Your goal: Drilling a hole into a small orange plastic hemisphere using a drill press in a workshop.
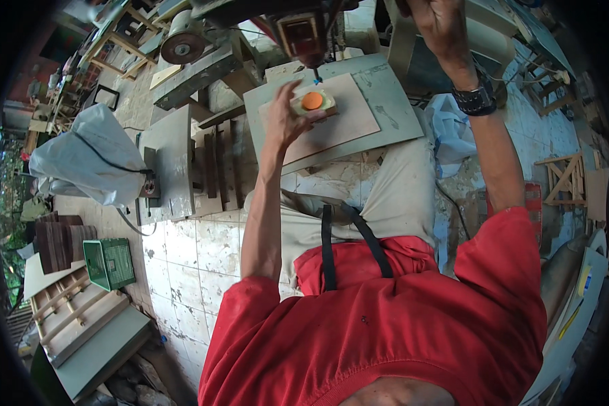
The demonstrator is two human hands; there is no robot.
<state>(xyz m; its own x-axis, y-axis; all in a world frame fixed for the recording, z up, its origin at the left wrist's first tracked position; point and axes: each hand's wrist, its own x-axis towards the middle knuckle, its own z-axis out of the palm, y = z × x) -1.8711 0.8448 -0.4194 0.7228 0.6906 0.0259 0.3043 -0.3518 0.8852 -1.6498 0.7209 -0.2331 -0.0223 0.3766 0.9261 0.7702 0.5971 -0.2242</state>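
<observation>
My left hand [287, 118] holds a small pale block [329, 103] between thumb and fingers. A round orange disc [312, 101] shows on the block's top. The block rests on a thin tan board [352, 122], which lies on a larger grey-green board [396, 101]. Just above the block hangs the bit [317, 77] of a drill press [301, 37], with a blue part near its tip. Raised at the top edge, my right hand [441, 27] is closed, its fingers curled; whatever it grips is cut off by the picture's rim.
To the left stand a bench grinder [183, 46] and a machine under a grey cover [88, 155] on a table. A green crate [108, 264] sits on the tiled floor, near wooden frames [78, 311]. A whitish plastic bag [450, 128] lies right of my legs.
</observation>
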